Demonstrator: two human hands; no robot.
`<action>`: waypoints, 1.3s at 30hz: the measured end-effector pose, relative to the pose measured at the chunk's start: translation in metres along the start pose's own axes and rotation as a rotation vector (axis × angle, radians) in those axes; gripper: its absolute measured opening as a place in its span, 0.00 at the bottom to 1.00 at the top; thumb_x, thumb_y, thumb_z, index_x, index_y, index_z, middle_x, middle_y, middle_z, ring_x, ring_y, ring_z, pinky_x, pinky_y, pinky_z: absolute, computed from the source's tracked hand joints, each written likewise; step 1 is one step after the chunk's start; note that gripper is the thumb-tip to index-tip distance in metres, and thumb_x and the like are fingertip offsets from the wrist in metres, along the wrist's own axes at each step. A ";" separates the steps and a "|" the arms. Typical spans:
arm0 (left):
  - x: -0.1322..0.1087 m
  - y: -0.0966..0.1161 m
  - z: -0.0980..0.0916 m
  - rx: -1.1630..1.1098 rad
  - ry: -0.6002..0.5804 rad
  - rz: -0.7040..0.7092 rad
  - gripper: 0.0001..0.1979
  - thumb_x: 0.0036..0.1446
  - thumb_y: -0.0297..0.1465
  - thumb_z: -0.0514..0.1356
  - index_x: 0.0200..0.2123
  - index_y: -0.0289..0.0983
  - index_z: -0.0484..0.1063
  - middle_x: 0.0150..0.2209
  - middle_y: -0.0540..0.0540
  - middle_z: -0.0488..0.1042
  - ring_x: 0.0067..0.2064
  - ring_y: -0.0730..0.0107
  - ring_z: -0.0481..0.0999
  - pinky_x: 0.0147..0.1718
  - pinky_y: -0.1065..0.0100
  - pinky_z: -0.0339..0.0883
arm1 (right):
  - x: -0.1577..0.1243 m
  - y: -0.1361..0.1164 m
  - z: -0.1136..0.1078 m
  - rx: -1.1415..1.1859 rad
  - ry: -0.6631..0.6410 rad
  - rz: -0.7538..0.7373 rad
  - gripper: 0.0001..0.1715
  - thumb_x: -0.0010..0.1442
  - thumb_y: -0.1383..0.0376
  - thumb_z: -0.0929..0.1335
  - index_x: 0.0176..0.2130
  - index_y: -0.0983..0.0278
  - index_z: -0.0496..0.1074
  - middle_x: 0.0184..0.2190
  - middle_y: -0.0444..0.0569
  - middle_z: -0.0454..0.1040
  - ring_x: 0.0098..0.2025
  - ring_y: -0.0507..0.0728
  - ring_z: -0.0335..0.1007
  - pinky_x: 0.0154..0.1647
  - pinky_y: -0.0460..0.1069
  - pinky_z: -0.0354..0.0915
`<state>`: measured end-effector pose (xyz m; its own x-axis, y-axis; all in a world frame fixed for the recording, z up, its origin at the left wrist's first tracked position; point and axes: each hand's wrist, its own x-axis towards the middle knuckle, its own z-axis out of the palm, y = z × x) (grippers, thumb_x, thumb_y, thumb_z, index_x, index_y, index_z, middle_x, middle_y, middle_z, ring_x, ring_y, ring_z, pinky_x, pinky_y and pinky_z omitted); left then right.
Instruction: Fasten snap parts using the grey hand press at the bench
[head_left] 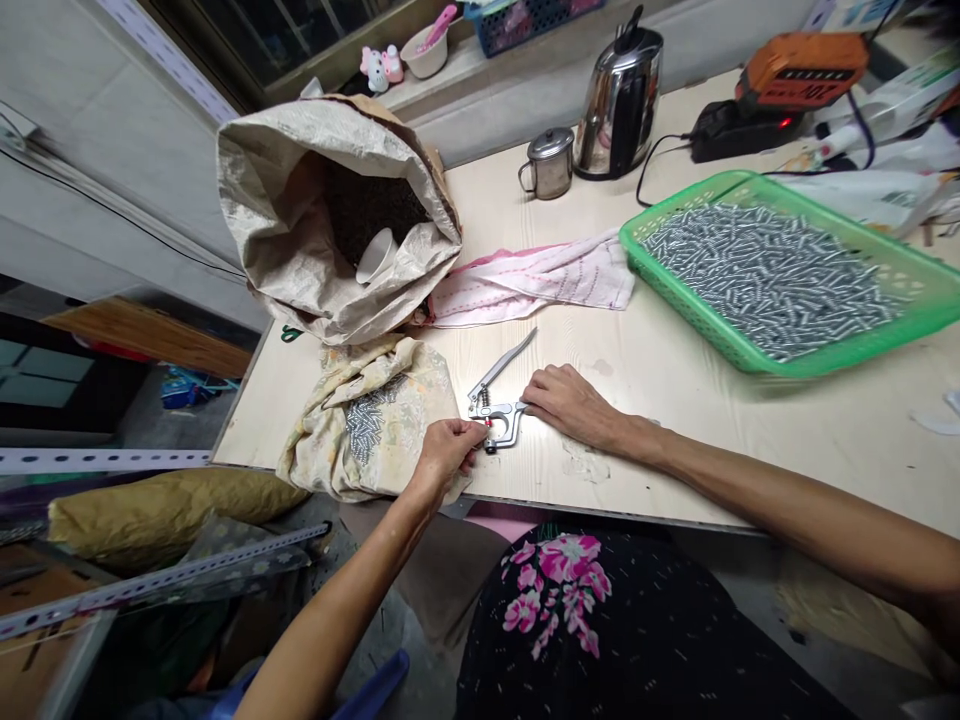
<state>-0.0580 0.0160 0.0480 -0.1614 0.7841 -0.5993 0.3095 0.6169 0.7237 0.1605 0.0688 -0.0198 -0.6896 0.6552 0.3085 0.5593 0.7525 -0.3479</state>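
Note:
Silver snap fastener pliers lie on the table, their spring-loaded handle raised and the jaws towards me. My right hand has its curled fingers closed on the frame of the pliers at the right. At the jaws, my left hand is pinched together; whatever its fingertips hold is too small and covered to make out. A red spot shows at the jaws beside those fingertips. Just left of this hand, a pile of small metal pins lies on a crumpled patterned cloth.
A green basket full of metal pins stands at the right. An open woven sack holds dark contents and a white cup. Behind the pliers are a pink-white towel, a metal mug and a kettle.

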 end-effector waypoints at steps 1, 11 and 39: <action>0.000 -0.001 0.001 -0.003 0.000 0.001 0.11 0.50 0.34 0.66 0.23 0.33 0.72 0.14 0.56 0.63 0.13 0.82 0.56 0.12 0.76 0.50 | 0.000 0.000 0.001 -0.001 0.006 -0.003 0.19 0.72 0.57 0.57 0.40 0.64 0.71 0.37 0.50 0.69 0.39 0.57 0.60 0.40 0.52 0.50; -0.004 -0.006 0.010 0.017 0.047 -0.004 0.12 0.49 0.36 0.65 0.26 0.33 0.72 0.12 0.57 0.61 0.12 0.81 0.57 0.11 0.77 0.51 | 0.000 0.000 0.003 -0.020 0.015 -0.012 0.17 0.72 0.58 0.58 0.39 0.64 0.70 0.37 0.50 0.69 0.40 0.58 0.59 0.40 0.52 0.49; 0.003 -0.005 0.007 0.102 0.019 -0.060 0.11 0.51 0.35 0.64 0.23 0.34 0.69 0.11 0.56 0.61 0.12 0.80 0.58 0.13 0.77 0.53 | 0.050 0.034 -0.040 -0.106 -0.295 -0.075 0.43 0.44 0.44 0.77 0.49 0.66 0.69 0.46 0.59 0.71 0.46 0.67 0.64 0.46 0.59 0.58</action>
<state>-0.0536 0.0149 0.0403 -0.1997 0.7479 -0.6330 0.3925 0.6530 0.6477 0.1638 0.1295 0.0190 -0.8257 0.5615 0.0545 0.5359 0.8108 -0.2353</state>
